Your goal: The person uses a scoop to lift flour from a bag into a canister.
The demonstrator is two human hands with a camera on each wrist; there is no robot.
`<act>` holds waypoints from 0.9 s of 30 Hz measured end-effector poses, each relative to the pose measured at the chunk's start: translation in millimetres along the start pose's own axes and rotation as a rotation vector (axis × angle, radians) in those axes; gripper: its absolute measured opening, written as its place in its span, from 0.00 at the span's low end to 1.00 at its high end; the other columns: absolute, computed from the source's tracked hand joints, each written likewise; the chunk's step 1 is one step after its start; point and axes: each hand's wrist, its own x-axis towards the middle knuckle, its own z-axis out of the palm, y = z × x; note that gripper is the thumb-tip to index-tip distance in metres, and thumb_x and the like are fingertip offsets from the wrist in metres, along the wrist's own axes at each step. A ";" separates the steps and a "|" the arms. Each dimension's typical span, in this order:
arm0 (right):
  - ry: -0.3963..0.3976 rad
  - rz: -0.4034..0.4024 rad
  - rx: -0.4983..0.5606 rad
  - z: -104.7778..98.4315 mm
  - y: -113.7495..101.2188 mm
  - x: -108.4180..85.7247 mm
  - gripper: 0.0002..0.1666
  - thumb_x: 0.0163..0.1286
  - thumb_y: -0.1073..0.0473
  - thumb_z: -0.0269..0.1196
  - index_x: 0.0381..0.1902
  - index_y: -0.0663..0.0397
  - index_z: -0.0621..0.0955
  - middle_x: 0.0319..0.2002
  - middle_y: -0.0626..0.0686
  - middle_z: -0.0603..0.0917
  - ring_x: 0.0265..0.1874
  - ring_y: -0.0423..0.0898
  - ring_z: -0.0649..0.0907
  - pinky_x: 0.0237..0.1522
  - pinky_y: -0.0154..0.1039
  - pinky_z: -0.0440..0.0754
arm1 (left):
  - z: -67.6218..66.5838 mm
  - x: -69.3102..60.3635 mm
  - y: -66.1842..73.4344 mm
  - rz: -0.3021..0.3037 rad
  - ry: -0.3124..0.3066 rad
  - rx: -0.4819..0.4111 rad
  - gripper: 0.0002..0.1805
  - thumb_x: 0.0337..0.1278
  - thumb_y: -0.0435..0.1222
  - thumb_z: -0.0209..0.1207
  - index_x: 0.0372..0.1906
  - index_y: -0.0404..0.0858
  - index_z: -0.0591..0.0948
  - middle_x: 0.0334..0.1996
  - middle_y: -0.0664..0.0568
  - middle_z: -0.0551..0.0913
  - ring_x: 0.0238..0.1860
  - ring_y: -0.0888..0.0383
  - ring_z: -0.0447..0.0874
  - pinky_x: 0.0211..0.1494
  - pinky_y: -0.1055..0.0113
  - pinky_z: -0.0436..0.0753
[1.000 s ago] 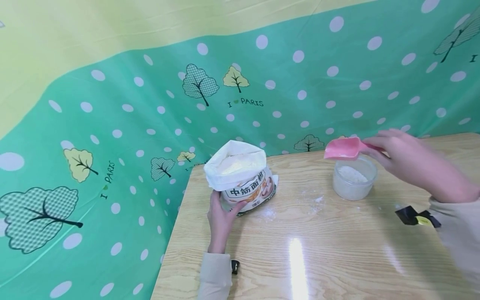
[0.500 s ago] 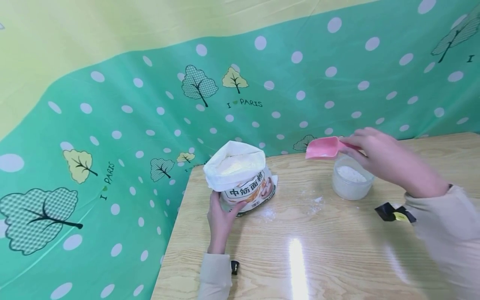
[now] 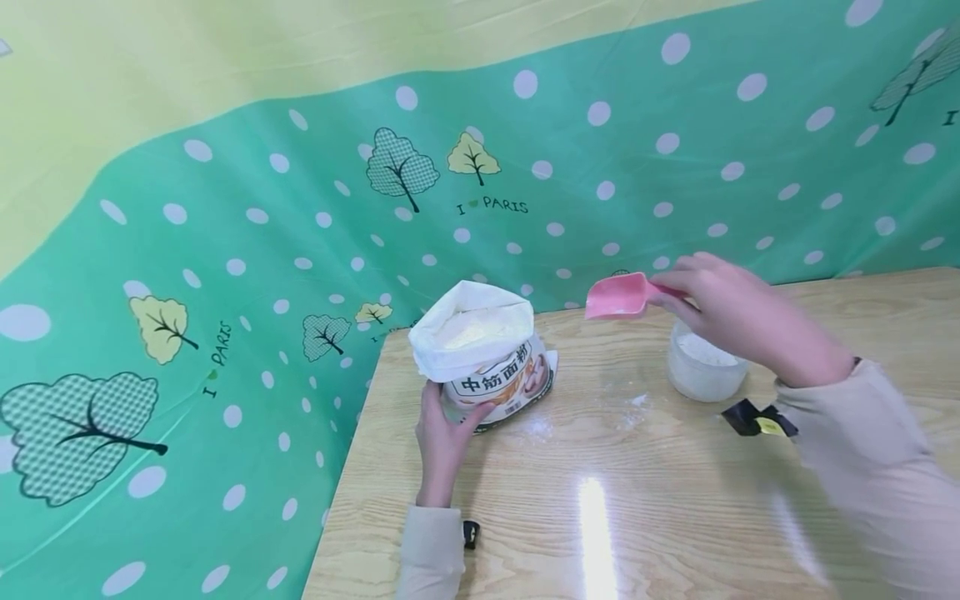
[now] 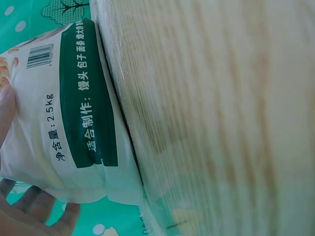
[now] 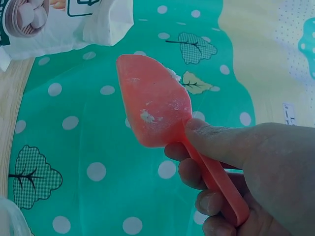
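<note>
An open flour bag stands on the table with its white top folded back and flour inside. My left hand holds the bag's lower left side, thumb across the front; the left wrist view shows the thumb and fingers on either side of it. My right hand grips the handle of a pink scoop in the air, between the bag and a clear tub of white flour. White smears cling to the scoop in the right wrist view. The right forearm passes above the tub and hides part of its rim.
Spilled flour dusts the wooden table between bag and tub. A green dotted cloth hangs behind and to the left of the table. Black straps show at both wrists.
My right hand has moved left with the scoop, from above the tub toward the flour bag. The left hand and the bag have stayed in place.
</note>
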 end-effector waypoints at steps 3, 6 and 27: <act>-0.004 -0.020 0.003 2.8 -5.5 5.3 0.17 0.71 0.59 0.63 0.53 0.64 0.84 0.40 0.57 0.84 0.41 0.54 0.78 0.40 0.49 0.80 | -0.1 -0.1 0.1 -0.001 0.000 0.000 0.52 0.38 0.59 0.75 0.71 0.51 0.64 0.67 0.52 0.72 0.69 0.48 0.70 0.72 0.46 0.69; -0.003 -0.045 0.002 5.7 -11.3 10.9 0.17 0.71 0.58 0.64 0.53 0.62 0.84 0.35 0.54 0.83 0.38 0.52 0.78 0.39 0.47 0.79 | -0.6 -0.4 0.3 0.001 0.003 0.002 0.52 0.38 0.58 0.75 0.71 0.51 0.64 0.67 0.52 0.72 0.68 0.48 0.70 0.72 0.46 0.69; 0.006 -0.140 -0.015 29.5 -38.4 48.7 0.14 0.71 0.58 0.64 0.49 0.60 0.86 0.31 0.52 0.82 0.30 0.47 0.74 0.33 0.39 0.75 | 0.5 0.1 -1.1 0.021 0.005 0.019 0.54 0.38 0.59 0.74 0.72 0.48 0.63 0.66 0.50 0.73 0.68 0.48 0.71 0.71 0.47 0.70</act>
